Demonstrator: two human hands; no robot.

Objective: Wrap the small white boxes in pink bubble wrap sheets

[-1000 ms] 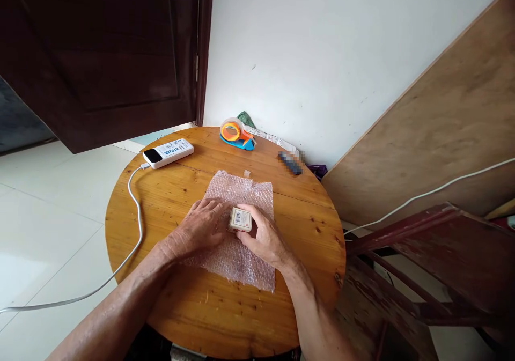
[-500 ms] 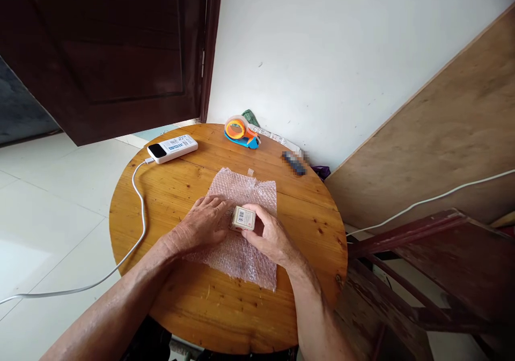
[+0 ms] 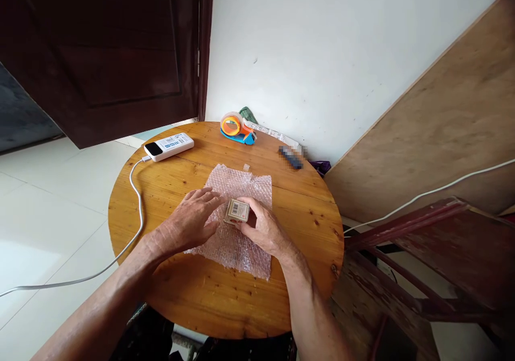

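Observation:
A small cream box (image 3: 237, 211) with a barcode on top sits over the middle of a sheet of bubble wrap (image 3: 245, 251). My right hand (image 3: 265, 227) grips the box from its right side, thumb at the near edge and fingers at the far edge. To the left of the box, my left hand (image 3: 196, 217) holds nothing, its fingers apart over the left edge of the bubble wrap. A gap shows between this hand and the box.
On the round wooden table (image 3: 217, 315) are a white device (image 3: 171, 146) with a cable (image 3: 140, 211), an orange and blue tape dispenser (image 3: 237, 129) and a blurred dark object (image 3: 290, 157). A dark red chair (image 3: 434, 243) stands at the right.
My left hand has drawn away from the box and its fingers have lifted a little. The whole view has shifted slightly. My right hand still holds the box.

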